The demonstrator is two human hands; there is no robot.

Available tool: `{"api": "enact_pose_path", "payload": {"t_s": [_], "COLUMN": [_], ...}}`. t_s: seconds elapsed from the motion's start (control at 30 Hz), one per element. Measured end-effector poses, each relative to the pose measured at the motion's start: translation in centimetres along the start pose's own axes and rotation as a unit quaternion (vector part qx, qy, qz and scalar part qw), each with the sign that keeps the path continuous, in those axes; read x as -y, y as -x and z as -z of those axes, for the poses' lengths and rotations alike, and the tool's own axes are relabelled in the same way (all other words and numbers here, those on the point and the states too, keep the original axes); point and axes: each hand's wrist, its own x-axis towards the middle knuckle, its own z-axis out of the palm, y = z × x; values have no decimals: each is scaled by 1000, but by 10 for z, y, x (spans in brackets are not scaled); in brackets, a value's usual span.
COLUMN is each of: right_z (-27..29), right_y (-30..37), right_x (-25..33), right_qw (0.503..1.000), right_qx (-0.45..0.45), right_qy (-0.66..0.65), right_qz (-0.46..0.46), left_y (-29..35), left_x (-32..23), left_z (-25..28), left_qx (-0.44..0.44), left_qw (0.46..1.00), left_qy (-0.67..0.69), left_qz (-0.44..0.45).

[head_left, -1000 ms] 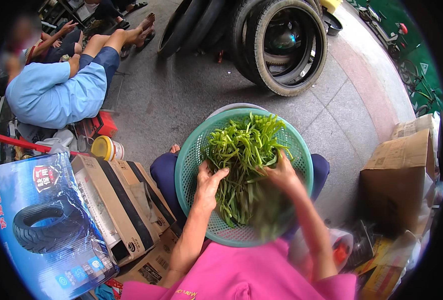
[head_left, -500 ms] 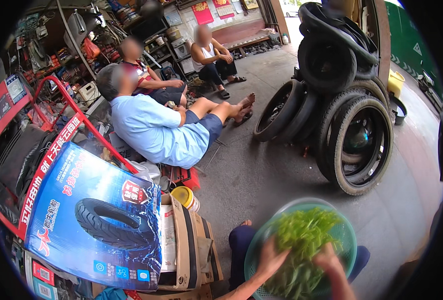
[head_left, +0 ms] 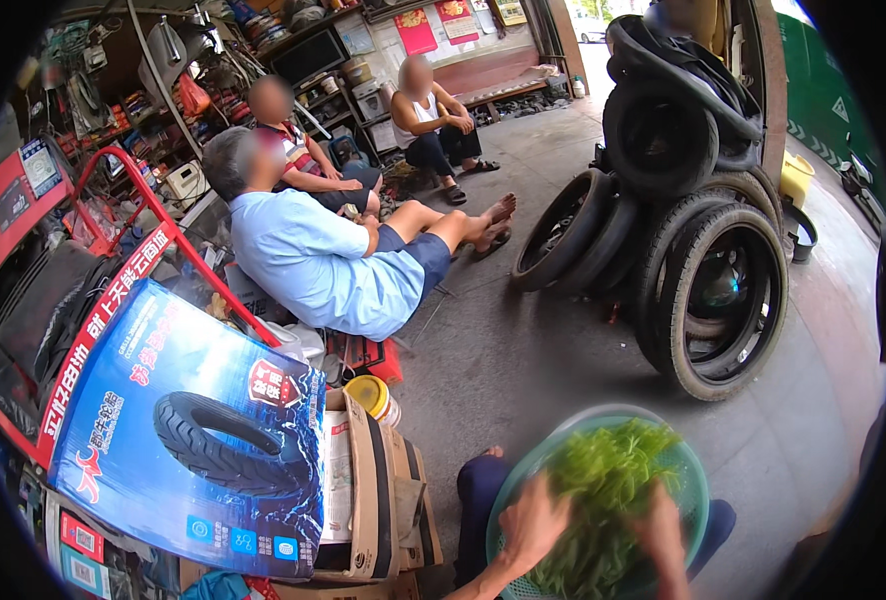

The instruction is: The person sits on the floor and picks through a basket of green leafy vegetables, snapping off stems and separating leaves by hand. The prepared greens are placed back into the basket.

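Blue box [head_left: 193,440] sitting far L, person [head_left: 308,265] in lt-blue sitting beyond. L hand [head_left: 535,522] touching greens [head_left: 603,485] lying in basket [head_left: 519,478]; R hand [head_left: 663,525] touching their R side; both blurring, can't tell grip. Tires [head_left: 656,275] standing upper R.

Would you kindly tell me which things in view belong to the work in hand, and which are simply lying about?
In the work:
- leafy greens, with the left hand and right hand at them; blur hides the grip
- green perforated basket around the greens

Lying about:
- black tyres
- blue carton
- brown cardboard boxes
- yellow-lidded tub
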Motion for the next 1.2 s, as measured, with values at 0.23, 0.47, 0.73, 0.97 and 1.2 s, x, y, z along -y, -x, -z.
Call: {"api": "enact_pose_path", "payload": {"t_s": [0.23, 0.47, 0.73, 0.97, 1.2], "right_z": [23, 36, 50, 40, 33], "right_y": [50, 64, 53, 38, 45], "right_x": [40, 91, 129, 113, 109], "right_qw": [985, 987, 965, 953, 958], "right_qx": [-17, 91, -61, -6, -15], "right_qy": [133, -52, -151, -164, -174], "right_qz": [105, 121, 207, 255, 227], "left_y": [10, 7, 30, 32, 33], "left_x": [9, 10, -12, -12, -14], "left_z": [-14, -18, 16, 45, 36], "left_qx": [-170, -178, -104, 50, 136], "left_qw": [977, 965, 946, 911, 732], "left_qy": [-61, -11, 186, 366, 666], "left_qz": [-113, -191, -243, -182, -49]}}
